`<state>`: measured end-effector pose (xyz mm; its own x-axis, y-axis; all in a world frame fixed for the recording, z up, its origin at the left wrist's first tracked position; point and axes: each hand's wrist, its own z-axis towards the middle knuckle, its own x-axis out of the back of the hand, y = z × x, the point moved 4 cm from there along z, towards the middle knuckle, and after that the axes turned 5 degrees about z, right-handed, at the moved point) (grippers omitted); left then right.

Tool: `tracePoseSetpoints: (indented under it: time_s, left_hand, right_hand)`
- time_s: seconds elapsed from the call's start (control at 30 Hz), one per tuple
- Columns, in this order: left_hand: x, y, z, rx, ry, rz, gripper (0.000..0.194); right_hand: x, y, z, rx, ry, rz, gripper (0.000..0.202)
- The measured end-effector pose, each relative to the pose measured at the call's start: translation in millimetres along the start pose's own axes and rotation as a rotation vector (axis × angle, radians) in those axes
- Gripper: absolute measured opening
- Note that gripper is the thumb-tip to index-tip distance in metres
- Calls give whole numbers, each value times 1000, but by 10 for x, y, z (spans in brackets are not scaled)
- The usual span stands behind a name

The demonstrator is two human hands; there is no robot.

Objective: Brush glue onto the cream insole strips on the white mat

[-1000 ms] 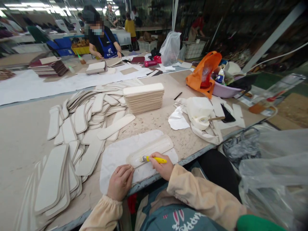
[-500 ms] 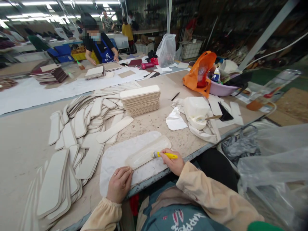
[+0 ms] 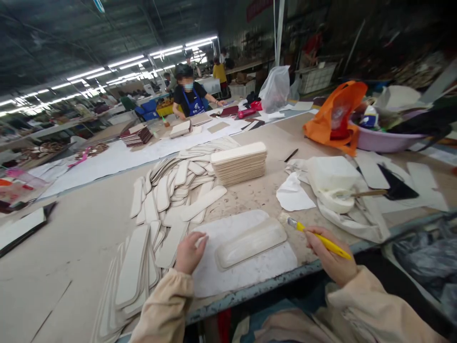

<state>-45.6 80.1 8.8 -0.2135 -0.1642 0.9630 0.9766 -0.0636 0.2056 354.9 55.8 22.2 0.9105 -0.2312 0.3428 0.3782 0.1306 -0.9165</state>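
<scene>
My right hand (image 3: 332, 257) grips a yellow-handled paintbrush (image 3: 328, 244), its bristles pointing left, just off the right end of an oblong panel. That cream panel (image 3: 250, 244) has rounded corners and a wet-looking top. It lies flat on a white sheet (image 3: 210, 274) near the table's front edge. Over the sheet's left side is my left hand (image 3: 190, 251), holding nothing, thumb and fingers apart. Left of it spread many loose cream panels (image 3: 133, 267) in overlapping piles. A neat stack of similar panels (image 3: 240, 166) stands behind the sheet.
To the right, a white plastic jug (image 3: 330, 178) with a wooden-handled tool sits on cloth. Farther back are an orange bag (image 3: 330, 119) and a lilac basin (image 3: 385, 138). A crumpled white paper (image 3: 294, 193) lies nearby. A masked co-worker (image 3: 193, 97) stands at the far table.
My left hand has let go of the panel's left end and moved toward the loose panels. The brush has lifted off the panel to its right. The camera view has shifted.
</scene>
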Motion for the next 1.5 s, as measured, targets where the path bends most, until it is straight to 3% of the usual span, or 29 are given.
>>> tracePoseSetpoints:
  time_s: [0.13, 0.27, 0.43, 0.53, 0.67, 0.8, 0.93, 1.03, 1.13, 1.27, 1.37, 1.5]
  left_hand:
    - [72, -462, 753, 161, 12, 139, 39]
    - [-47, -729, 1162, 257, -117, 243, 39]
    - [-122, -828, 1219, 297, -162, 293, 41]
    - [-93, -819, 1179, 302, -107, 293, 46]
    - [-9, -751, 1113, 299, 21, 262, 34]
    - [193, -629, 929, 264, 112, 164, 30]
    - [513, -305, 446, 60, 208, -185, 23]
    - [587, 116, -35, -121, 36, -506, 14]
    - [480, 554, -455, -161, -146, -688, 12]
    - [213, 905, -785, -29, -284, -821, 18]
    - [45, 938, -903, 150, -364, -917, 19]
    - [-88, 815, -898, 300, -403, -1028, 33]
  right_hand:
    - [-25, -17, -75, 7, 68, 52, 25]
    - [13, -5, -90, -6, 106, 59, 26]
    - [104, 98, -92, -2, 82, 11, 24]
    - [93, 179, -103, -6, 29, -5, 23]
    - [52, 193, -116, -21, 72, 13, 25]
    - [36, 129, -99, 11, 112, 128, 25]
    - [28, 82, -52, 63, 132, 227, 18]
    - [-57, 73, -30, 27, 81, 388, 20]
    - [-201, 43, -62, -42, -34, 506, 31]
    - [-337, 8, -215, -138, -172, 511, 40]
    - [-338, 49, -319, -205, -176, 442, 43]
    - [-330, 141, -280, -208, -118, 314, 43]
